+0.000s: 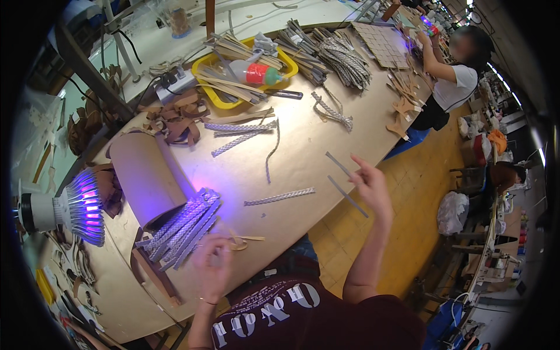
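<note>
My right hand (372,185) is over the table's front edge, index finger stretched out and fingers apart. One thin grey strip (337,162) runs up to its fingertips; whether they touch it I cannot tell. A second grey strip (348,196) lies just left of the hand and sticks out past the edge. My left hand (212,265) is blurred, its fingers bent, beside a pile of braided grey straps (185,224). A narrow tan strip (252,238) is by its fingertips. A single braided strap (280,196) lies between the hands.
A brown cylinder (146,175) lies against the strap pile, near a lit purple lamp (84,207). Behind are brown leather scraps (178,116), a yellow tray (224,105) with strips and a bottle (256,74), and strap bundles (344,61). Another person (461,76) works at the far right.
</note>
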`<state>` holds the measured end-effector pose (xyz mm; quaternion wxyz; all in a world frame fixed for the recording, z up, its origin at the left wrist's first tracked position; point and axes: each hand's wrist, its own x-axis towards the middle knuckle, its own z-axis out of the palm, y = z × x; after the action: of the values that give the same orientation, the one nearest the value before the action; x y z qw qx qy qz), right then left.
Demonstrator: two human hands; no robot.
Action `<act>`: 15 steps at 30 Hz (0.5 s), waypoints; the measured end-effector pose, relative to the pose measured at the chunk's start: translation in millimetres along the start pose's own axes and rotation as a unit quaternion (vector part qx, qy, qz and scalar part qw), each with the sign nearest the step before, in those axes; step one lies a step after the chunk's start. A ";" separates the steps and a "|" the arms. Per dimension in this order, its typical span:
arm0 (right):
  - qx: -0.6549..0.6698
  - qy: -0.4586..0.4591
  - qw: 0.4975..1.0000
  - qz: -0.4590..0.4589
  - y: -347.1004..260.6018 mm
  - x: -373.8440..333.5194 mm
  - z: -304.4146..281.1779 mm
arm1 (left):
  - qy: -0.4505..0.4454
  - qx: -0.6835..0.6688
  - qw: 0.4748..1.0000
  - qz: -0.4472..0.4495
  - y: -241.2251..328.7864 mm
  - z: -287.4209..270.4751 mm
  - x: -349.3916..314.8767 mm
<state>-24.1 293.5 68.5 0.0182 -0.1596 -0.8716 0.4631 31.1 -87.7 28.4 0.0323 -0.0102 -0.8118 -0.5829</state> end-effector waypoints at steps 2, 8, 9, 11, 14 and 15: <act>-0.045 0.020 0.998 0.050 14.5 11.2 21.4 | -0.036 0.122 0.986 0.111 2.5 13.6 -6.0; -0.212 0.043 0.967 0.134 20.7 32.2 38.0 | -0.057 0.151 0.980 0.119 2.0 18.0 -6.6; -0.236 0.047 0.960 0.143 19.5 33.7 37.6 | -0.056 0.153 0.980 0.117 1.1 16.9 -5.7; -0.293 0.068 0.939 0.165 17.8 34.3 34.8 | -0.051 0.157 0.979 0.116 -0.8 14.4 -3.7; -0.351 0.088 0.911 0.196 15.7 30.9 33.8 | -0.050 0.146 0.983 0.100 -2.8 11.1 -4.0; -0.367 0.091 0.903 0.203 14.3 28.1 35.4 | -0.055 0.168 0.978 0.109 -4.1 10.3 -4.2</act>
<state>-53.4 280.8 33.4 -0.0567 -0.3702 -0.9231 0.0876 34.7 -79.3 21.0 0.0520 -0.1254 -0.8928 -0.4296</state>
